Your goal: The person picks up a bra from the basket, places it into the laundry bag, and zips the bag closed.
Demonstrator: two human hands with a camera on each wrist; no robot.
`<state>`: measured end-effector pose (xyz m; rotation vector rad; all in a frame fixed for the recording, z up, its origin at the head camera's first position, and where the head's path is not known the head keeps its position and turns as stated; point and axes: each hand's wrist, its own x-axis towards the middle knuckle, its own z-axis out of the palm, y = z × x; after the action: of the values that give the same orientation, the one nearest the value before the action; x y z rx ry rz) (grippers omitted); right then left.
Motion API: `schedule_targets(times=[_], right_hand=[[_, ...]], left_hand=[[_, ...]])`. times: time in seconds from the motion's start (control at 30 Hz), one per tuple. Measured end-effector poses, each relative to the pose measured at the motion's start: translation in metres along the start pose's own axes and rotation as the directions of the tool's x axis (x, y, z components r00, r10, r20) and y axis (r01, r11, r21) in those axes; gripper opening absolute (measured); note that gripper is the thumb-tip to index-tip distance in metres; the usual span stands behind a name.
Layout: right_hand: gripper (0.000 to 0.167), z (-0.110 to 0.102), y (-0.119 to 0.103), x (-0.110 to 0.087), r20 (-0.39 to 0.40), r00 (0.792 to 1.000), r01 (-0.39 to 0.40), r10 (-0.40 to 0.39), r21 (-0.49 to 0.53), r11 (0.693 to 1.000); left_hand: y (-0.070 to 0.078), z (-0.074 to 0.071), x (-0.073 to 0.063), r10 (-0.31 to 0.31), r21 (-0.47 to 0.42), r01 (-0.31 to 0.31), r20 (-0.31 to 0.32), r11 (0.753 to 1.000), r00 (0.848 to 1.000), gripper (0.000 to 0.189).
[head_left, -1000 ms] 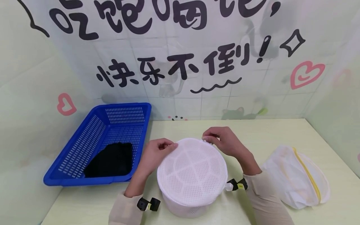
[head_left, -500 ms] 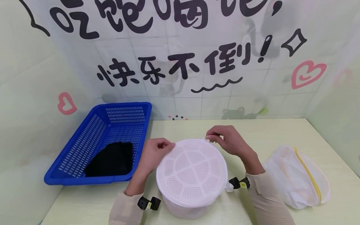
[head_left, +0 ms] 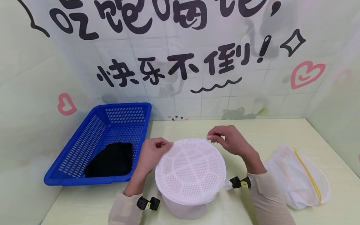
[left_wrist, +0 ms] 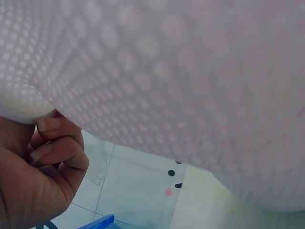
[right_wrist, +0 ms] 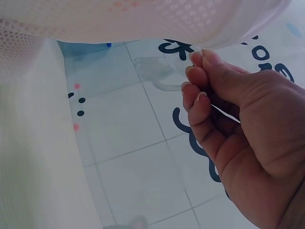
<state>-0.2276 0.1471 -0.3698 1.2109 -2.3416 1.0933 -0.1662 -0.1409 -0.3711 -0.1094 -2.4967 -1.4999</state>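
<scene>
A round white mesh laundry bag (head_left: 191,172) stands on the table, its flat top tilted toward me. My left hand (head_left: 153,153) pinches its far-left rim between thumb and curled fingers; the left wrist view shows these fingertips (left_wrist: 50,125) at the mesh edge. At the far-right rim, my right hand (head_left: 229,140) pinches a small white bit of the bag's edge. In the right wrist view the thumb and finger tips (right_wrist: 196,58) meet just under the rim, and what lies between them is mostly hidden. A white tab (head_left: 228,185) sticks out at the bag's right side.
On the left stands a blue plastic basket (head_left: 97,181) with a black cloth (head_left: 109,161) inside. A second white laundry bag (head_left: 289,178) with a yellow zipper lies at the right of the table (head_left: 267,131). A printed wall sheet (head_left: 185,103) rises behind the table.
My right hand has shifted slightly rightward along the rim, away from the left hand. The left hand and the mesh laundry bag have moved a little to the left.
</scene>
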Motion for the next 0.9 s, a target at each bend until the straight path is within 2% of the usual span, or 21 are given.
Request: schedule_targets(times=[0.9], right_hand=[[0.012,-0.0043,-0.0017,-0.0014,0.054,0.997,-0.051,0.051,0.009,0.999]], left_hand=[[0.0031,0.0031,-0.0015,-0.014,-0.032,0.013,-0.021,0.999,1.0,0.013]])
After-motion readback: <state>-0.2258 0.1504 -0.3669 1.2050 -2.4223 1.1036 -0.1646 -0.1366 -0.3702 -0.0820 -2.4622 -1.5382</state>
